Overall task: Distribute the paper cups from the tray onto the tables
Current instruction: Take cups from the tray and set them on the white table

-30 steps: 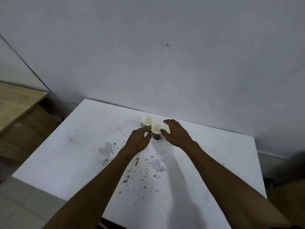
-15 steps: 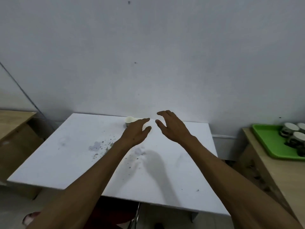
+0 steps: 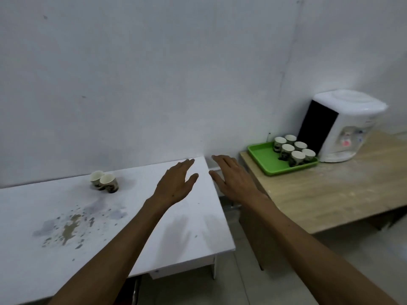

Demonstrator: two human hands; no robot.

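A green tray (image 3: 264, 159) on a wooden table (image 3: 330, 194), ahead and to the right of the person's right hand (image 3: 235, 179), holds seven paper cups (image 3: 291, 149), all upright with their white insides showing, clustered touching one another at the tray's far right end; the near left part of the tray lies bare. Two more paper cups (image 3: 103, 180) with dark printed sides stand touching each other on a white table (image 3: 154, 243), well to the left of the left hand (image 3: 176, 186) and close to the wall. Both hands hover palms down with fingers straight and slightly spread, holding nothing; the left hangs over the white table's far right corner, the right over the gap between the two tables, the two hands near one another but apart. The white tabletop carries a patch of brownish and grey stains and specks, to the left of the left forearm. A white water dispenser (image 3: 343, 128) with a black side panel sits on the wooden table just beyond the tray, against a plain pale wall (image 3: 154, 73). Pale floor tiles (image 3: 242, 271) show beneath the right forearm.
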